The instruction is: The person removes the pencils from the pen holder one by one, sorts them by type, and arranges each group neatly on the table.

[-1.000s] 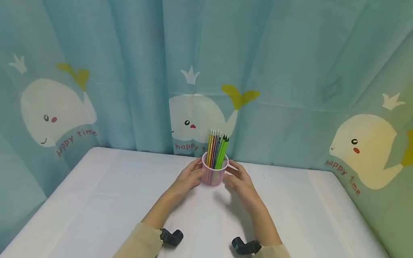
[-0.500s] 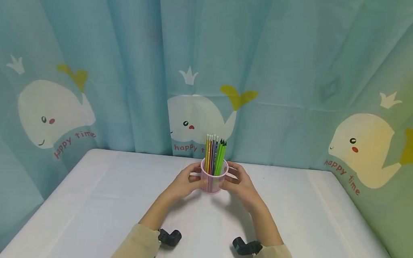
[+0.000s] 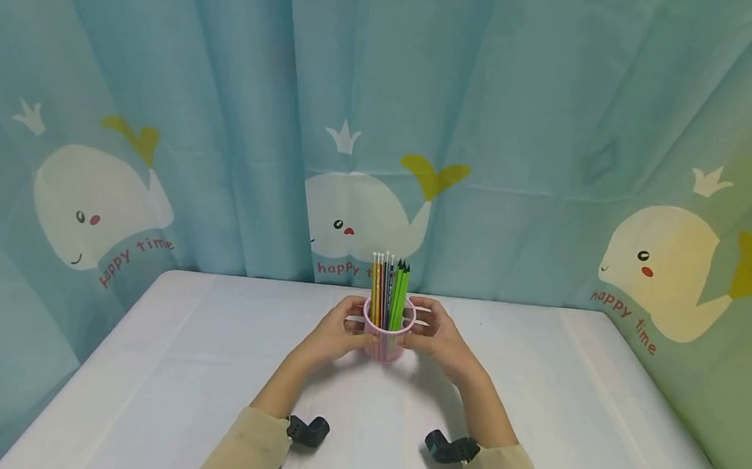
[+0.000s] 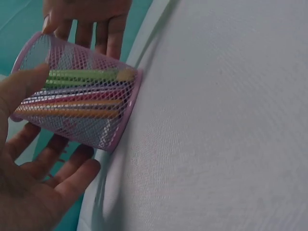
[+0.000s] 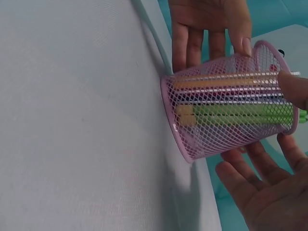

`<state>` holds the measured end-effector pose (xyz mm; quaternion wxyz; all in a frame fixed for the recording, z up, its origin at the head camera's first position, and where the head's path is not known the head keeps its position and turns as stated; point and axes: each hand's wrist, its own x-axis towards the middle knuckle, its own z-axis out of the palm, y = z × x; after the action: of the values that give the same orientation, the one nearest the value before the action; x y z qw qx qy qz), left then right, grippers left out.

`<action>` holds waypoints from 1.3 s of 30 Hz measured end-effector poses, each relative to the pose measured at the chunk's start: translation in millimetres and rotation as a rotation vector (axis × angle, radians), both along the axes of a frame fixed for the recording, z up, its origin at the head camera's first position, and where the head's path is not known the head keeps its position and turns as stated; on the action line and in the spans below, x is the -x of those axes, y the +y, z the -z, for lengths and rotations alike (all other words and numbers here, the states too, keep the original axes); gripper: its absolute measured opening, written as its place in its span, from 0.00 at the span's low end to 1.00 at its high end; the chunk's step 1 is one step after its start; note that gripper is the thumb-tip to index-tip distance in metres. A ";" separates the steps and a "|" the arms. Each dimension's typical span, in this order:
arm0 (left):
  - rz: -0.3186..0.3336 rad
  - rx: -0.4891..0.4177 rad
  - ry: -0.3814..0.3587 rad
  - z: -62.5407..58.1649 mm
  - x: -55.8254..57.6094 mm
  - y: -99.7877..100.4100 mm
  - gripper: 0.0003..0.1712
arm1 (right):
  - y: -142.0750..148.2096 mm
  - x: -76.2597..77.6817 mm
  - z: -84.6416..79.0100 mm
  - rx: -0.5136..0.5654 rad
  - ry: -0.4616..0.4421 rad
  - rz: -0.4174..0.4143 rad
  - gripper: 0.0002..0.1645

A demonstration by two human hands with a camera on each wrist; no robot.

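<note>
A pink mesh pencil cup (image 3: 386, 350) stands upright near the back edge of the table, with several pencils (image 3: 387, 294) in it. Some are green with dark tips, others yellow, red and dark with pale ends. My left hand (image 3: 335, 334) holds the cup's left side, thumb in front and fingers spread beside and behind it. From the right, my right hand (image 3: 442, 345) holds it in the same manner. Both wrist views show the cup (image 4: 89, 129) between thumbs and fingers, its base at the table surface; whether it touches cannot be told.
A white-covered table (image 3: 165, 380) spreads out around the hands. Behind it hangs a blue-green curtain (image 3: 523, 128) printed with white whales, reaching round both sides. Each wrist wears a black camera (image 3: 309, 432).
The pencil cup has come nearer to me, away from the curtain, between both hands. My thumbs now lie over its front, where earlier the hands were at its sides.
</note>
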<state>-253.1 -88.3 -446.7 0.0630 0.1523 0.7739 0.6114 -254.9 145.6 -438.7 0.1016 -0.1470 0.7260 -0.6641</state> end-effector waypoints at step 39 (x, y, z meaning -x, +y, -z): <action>0.335 0.143 -0.021 -7.1 -6.1 -23.5 0.44 | 15.7 -4.8 -7.3 -0.162 0.025 -0.339 0.38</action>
<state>-246.9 -111.8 -439.6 0.1830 0.2677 0.7786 0.5372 -250.1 161.2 -431.4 0.2145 -0.2668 0.7432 -0.5749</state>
